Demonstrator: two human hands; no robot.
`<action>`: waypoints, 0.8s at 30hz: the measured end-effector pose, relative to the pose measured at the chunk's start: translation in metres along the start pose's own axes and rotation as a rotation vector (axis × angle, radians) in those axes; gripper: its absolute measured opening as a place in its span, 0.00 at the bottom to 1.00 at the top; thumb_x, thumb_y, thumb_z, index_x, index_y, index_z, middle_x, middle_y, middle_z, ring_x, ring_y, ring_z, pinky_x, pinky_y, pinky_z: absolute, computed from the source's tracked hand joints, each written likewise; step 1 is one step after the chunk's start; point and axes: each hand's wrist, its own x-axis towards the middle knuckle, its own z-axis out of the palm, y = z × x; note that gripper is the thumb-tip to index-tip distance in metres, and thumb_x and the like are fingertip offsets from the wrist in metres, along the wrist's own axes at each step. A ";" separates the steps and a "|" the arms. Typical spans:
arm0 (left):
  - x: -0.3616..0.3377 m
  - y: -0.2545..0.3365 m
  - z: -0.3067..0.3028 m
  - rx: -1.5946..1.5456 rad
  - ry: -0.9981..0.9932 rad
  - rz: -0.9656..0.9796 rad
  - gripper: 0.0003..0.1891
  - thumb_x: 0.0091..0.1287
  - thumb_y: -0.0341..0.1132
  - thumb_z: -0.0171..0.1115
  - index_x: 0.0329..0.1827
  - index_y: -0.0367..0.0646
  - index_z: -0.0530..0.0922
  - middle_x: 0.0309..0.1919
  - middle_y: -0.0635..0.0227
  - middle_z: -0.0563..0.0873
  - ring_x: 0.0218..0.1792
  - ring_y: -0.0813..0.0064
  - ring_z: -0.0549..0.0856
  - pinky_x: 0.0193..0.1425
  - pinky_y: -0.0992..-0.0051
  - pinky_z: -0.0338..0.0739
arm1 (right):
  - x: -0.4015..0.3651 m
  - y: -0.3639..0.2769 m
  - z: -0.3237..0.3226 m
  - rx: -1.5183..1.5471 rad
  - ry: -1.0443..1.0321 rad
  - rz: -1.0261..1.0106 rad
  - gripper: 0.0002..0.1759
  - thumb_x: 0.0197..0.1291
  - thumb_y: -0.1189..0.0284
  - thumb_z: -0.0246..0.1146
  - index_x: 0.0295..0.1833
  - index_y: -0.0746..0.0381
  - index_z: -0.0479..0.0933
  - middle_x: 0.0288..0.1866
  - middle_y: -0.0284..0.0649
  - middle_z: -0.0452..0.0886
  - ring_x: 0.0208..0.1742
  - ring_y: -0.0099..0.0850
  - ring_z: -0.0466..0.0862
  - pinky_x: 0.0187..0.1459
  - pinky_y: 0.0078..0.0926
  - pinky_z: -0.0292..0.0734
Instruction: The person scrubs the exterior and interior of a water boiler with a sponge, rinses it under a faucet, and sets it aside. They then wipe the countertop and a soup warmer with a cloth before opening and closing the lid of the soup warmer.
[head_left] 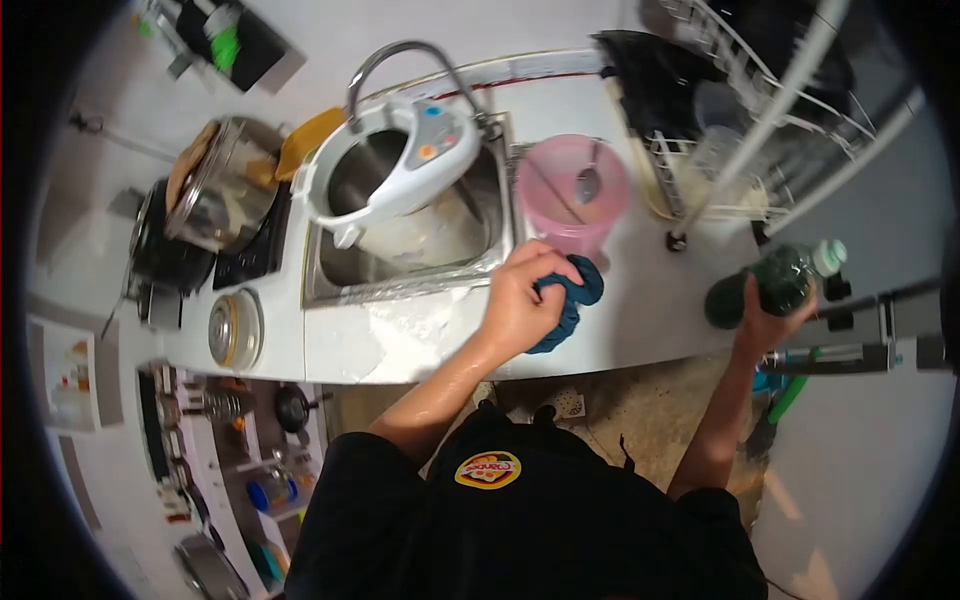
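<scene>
A bunched dark teal cloth [583, 290] is gripped in my left hand [522, 305], just above or on the white counter in front of the sink. Directly beyond that hand stands a pink plastic container [573, 222] with a spoon [588, 184] and a thin stick-like utensil in it. On the right, my right hand [765, 322] is wrapped around a green bottle [785, 275] with a pale green cap, tilted near the counter's right end. A white electric pot [425, 225] with a button panel sits in the metal sink [318, 262], under the curved faucet [405, 45].
Whitish wet patches lie on the counter [400, 345] before the sink. A round lidded tin [235, 330] and a large steel pot [232, 195] on a black stove are at left. A wire dish rack [680, 170] stands at right, and shelves of cookware sit below left.
</scene>
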 end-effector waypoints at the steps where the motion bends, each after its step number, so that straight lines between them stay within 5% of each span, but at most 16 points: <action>1: 0.000 0.009 -0.023 0.012 0.032 -0.022 0.13 0.45 0.17 0.50 0.29 0.39 0.81 0.31 0.61 0.79 0.34 0.66 0.79 0.41 0.75 0.73 | 0.001 0.004 0.002 0.022 -0.008 0.019 0.44 0.40 0.76 0.75 0.63 0.66 0.60 0.58 0.43 0.65 0.56 0.32 0.71 0.58 0.29 0.68; 9: -0.061 -0.003 -0.221 0.349 0.379 -0.213 0.11 0.44 0.16 0.48 0.25 0.38 0.77 0.33 0.61 0.79 0.42 0.65 0.77 0.53 0.73 0.68 | -0.027 -0.001 -0.015 -0.051 0.025 0.012 0.50 0.45 0.72 0.76 0.68 0.65 0.51 0.64 0.49 0.56 0.60 0.39 0.67 0.61 0.39 0.70; 11: -0.082 -0.027 -0.264 0.557 0.526 -0.247 0.10 0.45 0.16 0.49 0.26 0.38 0.77 0.34 0.62 0.79 0.46 0.63 0.75 0.56 0.71 0.66 | -0.039 -0.012 -0.025 -0.141 0.093 0.150 0.49 0.46 0.70 0.75 0.68 0.66 0.51 0.63 0.50 0.55 0.60 0.41 0.67 0.58 0.40 0.73; 15: -0.107 -0.091 -0.335 0.945 0.293 -0.529 0.18 0.49 0.23 0.58 0.45 0.48 0.79 0.53 0.60 0.73 0.56 0.53 0.69 0.62 0.62 0.63 | -0.061 -0.045 -0.037 -0.275 0.307 0.222 0.40 0.54 0.68 0.69 0.66 0.66 0.54 0.64 0.51 0.55 0.55 0.39 0.72 0.53 0.36 0.76; 16: -0.101 -0.111 -0.353 0.902 0.261 -0.482 0.25 0.48 0.27 0.62 0.52 0.55 0.77 0.58 0.58 0.68 0.58 0.50 0.67 0.64 0.58 0.61 | -0.067 -0.055 -0.036 -0.279 0.339 0.232 0.39 0.55 0.68 0.68 0.66 0.66 0.55 0.64 0.51 0.55 0.55 0.38 0.73 0.53 0.35 0.76; 19: -0.059 -0.159 -0.388 0.911 0.293 -0.211 0.29 0.51 0.25 0.61 0.59 0.51 0.71 0.58 0.53 0.68 0.60 0.49 0.67 0.64 0.59 0.62 | -0.084 -0.082 -0.027 -0.220 0.389 0.254 0.35 0.58 0.69 0.66 0.65 0.66 0.57 0.65 0.51 0.55 0.53 0.38 0.75 0.52 0.33 0.75; 21: -0.019 -0.191 -0.402 0.929 0.364 -0.146 0.29 0.52 0.25 0.60 0.60 0.48 0.69 0.59 0.52 0.67 0.59 0.50 0.70 0.63 0.60 0.65 | -0.097 -0.092 -0.016 -0.093 0.371 0.269 0.33 0.59 0.70 0.64 0.66 0.66 0.57 0.64 0.50 0.56 0.54 0.37 0.75 0.51 0.33 0.75; 24: 0.036 -0.230 -0.419 1.031 0.317 -0.120 0.27 0.51 0.25 0.60 0.58 0.48 0.70 0.56 0.55 0.69 0.54 0.51 0.74 0.54 0.60 0.73 | -0.119 -0.145 0.006 -0.350 0.294 0.177 0.30 0.60 0.73 0.62 0.67 0.63 0.59 0.62 0.48 0.57 0.53 0.37 0.75 0.50 0.33 0.74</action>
